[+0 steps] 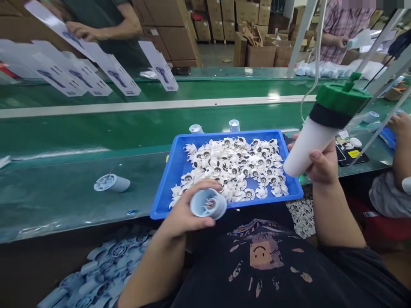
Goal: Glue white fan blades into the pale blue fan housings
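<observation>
1. We are gripping a white tool [313, 137] with a green cap in our right hand [323, 164]. The fingers are curling tight round its lower end, so we cannot tell what is sitting at its tip. Its cable [316, 51] is running up out of the frame.
2. Our left hand [184, 214] is closing round a pale blue fan housing [208, 204], thumb over the top. It is holding it just in front of the near edge of the tray, open end facing us. The parts inside are too small for us to make out.
3. A heap of similar housings [105, 265] is lying low on our left, below the counter [64, 201]. It is partly shadowed and cut off by the frame's edge.
4. A co-worker's hand [400, 124] is showing at the right edge, with the rest of that person out of view.
5. A blue tray [167, 188] is sitting on the counter between our hands, holding a loose pile of white fan impellers [234, 164].
6. One more housing [112, 183] is lying on its side on the counter, well left of the tray.
7. Two small cylinders [196, 128] are standing just behind the tray.
8. White printed cartons [122, 79] are leaning in a row across the green conveyor belt [128, 124].
</observation>
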The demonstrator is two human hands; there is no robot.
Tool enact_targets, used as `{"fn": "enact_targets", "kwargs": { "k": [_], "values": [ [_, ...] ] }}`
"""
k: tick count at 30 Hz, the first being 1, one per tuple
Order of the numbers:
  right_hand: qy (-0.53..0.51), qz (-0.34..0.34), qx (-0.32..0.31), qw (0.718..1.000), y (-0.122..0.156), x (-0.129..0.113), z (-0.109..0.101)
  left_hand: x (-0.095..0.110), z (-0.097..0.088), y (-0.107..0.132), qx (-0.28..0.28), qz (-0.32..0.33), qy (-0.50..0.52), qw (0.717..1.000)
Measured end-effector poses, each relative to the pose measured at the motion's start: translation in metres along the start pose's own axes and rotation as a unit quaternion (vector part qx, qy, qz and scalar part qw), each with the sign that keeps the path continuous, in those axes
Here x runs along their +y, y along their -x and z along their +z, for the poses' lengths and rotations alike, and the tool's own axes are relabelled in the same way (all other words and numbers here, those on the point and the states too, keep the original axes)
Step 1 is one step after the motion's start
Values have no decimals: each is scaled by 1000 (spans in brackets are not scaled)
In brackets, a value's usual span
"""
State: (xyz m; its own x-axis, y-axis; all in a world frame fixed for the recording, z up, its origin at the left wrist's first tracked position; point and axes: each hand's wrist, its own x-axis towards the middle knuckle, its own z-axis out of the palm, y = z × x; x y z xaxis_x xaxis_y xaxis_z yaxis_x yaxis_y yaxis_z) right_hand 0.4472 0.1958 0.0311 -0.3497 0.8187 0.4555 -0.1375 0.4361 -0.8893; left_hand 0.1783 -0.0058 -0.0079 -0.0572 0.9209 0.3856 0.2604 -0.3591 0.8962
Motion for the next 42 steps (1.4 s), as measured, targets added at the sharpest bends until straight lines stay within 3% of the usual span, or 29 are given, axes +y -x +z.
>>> {"fn": "enact_targets", "kwargs": {
  "k": [2, 5, 11, 15, 26, 32, 37, 42],
  "values": [
    [-44, 17, 4, 999, 6, -15, 7, 5, 21, -3, -69, -7, -62, 996],
    [-130, 37, -30, 990, 13, -43, 26, 14, 50, -11, -110, 5, -116, 987],
    [-181, 63, -86, 978, 21, -76, 74, 23, 80, -25, -96, 48, -176, 979],
    [-167, 73, -96, 979, 26, -73, 83, 29, 86, -29, -67, 76, -155, 983],
    [-134, 37, -89, 986, 32, -71, 74, 35, 96, -32, -51, 87, -137, 985],
    [-147, 59, -111, 981, 32, -68, 72, 34, 97, -31, -43, 115, -133, 984],
    [-189, 51, -114, 974, 31, -68, 75, 33, 96, -28, -55, 91, -140, 984],
    [-242, 22, -46, 969, 28, -64, 80, 32, 91, -26, -124, 13, -141, 982]
  ]
}}
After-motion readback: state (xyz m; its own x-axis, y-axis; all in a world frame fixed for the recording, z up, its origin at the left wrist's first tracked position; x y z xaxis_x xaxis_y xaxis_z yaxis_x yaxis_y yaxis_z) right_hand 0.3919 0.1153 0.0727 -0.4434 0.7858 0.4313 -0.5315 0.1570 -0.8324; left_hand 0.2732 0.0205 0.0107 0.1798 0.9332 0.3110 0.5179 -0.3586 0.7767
